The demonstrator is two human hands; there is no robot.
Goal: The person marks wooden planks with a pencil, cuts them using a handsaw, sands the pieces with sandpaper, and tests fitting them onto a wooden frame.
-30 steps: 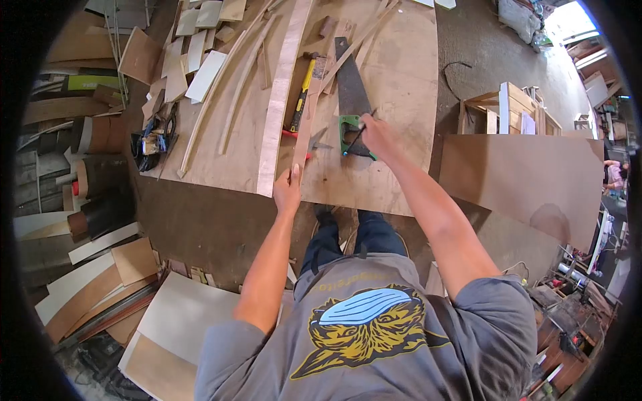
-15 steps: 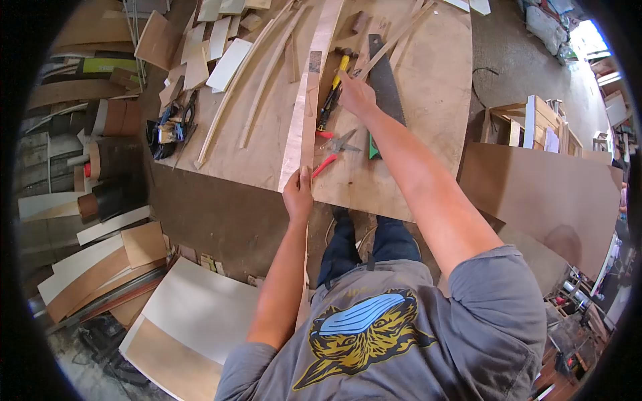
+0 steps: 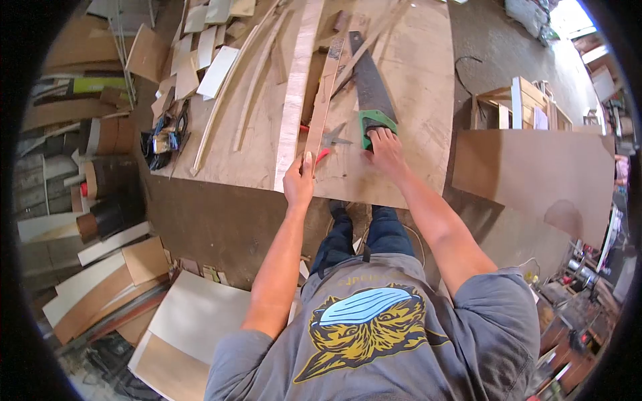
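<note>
Back toward me, onto the saw's green handle, my right hand has moved. Leftmost, my left hand grasps a wooden strip at the table's edge; a red-handled tool lies beside it; then my right fingers, on the handle, clenched or loose I cannot tell.

Saw on table; strip (left)

No words can be read; the yellow lettering on the grey shirt is too unclear to make out.
</note>
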